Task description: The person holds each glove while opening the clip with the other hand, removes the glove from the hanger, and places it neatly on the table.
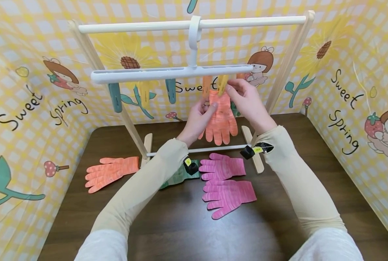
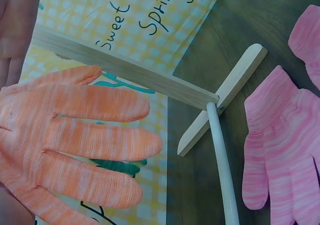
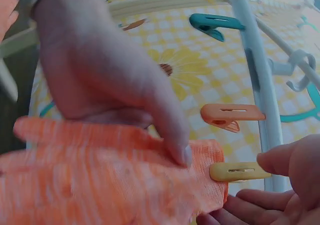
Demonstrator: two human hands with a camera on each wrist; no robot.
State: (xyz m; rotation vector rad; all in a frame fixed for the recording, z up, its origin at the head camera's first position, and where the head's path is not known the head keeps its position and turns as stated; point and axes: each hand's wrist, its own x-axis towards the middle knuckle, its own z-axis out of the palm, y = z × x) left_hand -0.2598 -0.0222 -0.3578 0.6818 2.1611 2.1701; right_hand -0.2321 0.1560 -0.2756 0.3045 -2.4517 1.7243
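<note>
An orange knit glove (image 1: 221,117) hangs fingers down below the white hanger (image 1: 141,75). My left hand (image 1: 198,121) holds it near the cuff, thumb across the front. At the cuff's edge is a yellow clip (image 3: 240,171), its jaws over the fabric. My right hand (image 1: 247,101) is at this clip, thumb tip right by its upper end. The fingers of that hand lie apart from the thumb, close behind the cuff. An orange clip (image 3: 232,112) hangs beside the yellow one.
The hanger hooks over a rack's white rod (image 1: 131,26). Green clips (image 1: 171,90) and another yellow clip (image 1: 145,93) hang farther left. On the table lie another orange glove (image 1: 112,173), green knitwear (image 1: 180,175) partly behind my left sleeve, and two pink gloves (image 1: 229,197).
</note>
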